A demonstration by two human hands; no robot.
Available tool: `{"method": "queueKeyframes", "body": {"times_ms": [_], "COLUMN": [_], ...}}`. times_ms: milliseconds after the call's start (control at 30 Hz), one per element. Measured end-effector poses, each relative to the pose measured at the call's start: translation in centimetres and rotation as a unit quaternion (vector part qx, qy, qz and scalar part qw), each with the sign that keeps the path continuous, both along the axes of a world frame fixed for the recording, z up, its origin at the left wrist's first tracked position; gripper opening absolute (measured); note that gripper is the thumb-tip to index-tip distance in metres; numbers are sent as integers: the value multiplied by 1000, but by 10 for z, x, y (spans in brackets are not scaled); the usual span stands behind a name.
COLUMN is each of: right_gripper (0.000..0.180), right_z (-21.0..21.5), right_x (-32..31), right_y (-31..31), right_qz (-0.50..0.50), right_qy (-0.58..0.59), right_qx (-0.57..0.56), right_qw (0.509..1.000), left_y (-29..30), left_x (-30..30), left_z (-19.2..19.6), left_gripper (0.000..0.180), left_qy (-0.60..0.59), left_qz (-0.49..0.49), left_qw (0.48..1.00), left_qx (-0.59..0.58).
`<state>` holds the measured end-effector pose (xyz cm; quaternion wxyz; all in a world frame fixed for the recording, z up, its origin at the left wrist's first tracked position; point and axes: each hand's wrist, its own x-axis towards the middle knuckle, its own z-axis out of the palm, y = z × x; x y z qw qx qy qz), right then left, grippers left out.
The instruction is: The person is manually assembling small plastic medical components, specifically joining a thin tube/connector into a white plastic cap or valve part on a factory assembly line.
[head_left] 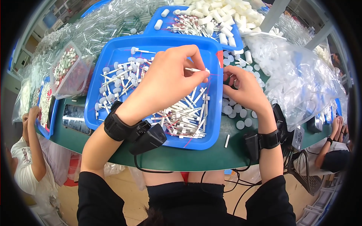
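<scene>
My left hand [169, 77] is over the large blue tray [218, 113], thumb and forefinger pinching a thin white stick [194, 70] that points to the right. Just past the tray's right edge, my right hand [245, 88] has its fingers curled in, close to the pale round discs [240, 124] scattered on the green table. What its fingertips hold, if anything, is hidden. Inside the tray, white sticks with pale round caps [122, 80] lie at the left. Loose white sticks [184, 122] are heaped toward the front right.
Behind stands another blue tray [151, 28] with white foam-like cylinders [222, 17] and more sticks. A clear tub [77, 75] and a phone [76, 117] lie left. A clear plastic bag [301, 67] fills the right. One stick [227, 141] lies near the table's front edge. Other people work at both sides.
</scene>
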<state>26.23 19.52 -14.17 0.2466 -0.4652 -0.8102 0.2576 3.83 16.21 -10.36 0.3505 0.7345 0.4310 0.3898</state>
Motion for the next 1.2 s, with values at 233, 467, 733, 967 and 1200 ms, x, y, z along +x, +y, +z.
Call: {"method": "queueKeyframes", "body": {"times_ms": [233, 467, 733, 967, 1200], "right_gripper": [41, 42, 44, 37, 23], "right_z": [-3, -6, -12, 1, 11], "right_x": [-3, 1, -5, 5, -10], "right_y": [0, 3, 4, 5, -3], "right_qz": [-37, -30, -27, -110, 20], "right_qy": [44, 49, 47, 41, 395], "right_qx": [-43, -51, 3, 116, -65], "right_qw": [997, 997, 999, 986, 916], "left_y": [3, 6, 8, 7, 5], "left_x": [-7, -4, 1, 10, 3], "left_z": [3, -6, -23, -33, -29], "left_gripper": [9, 5, 9, 17, 20], "left_qy": [26, -61, -123, -87, -98], "left_qz": [3, -59, -63, 0, -26], "left_qw": [998, 987, 983, 996, 994], "left_qx": [-54, -133, -118, -14, -50]}}
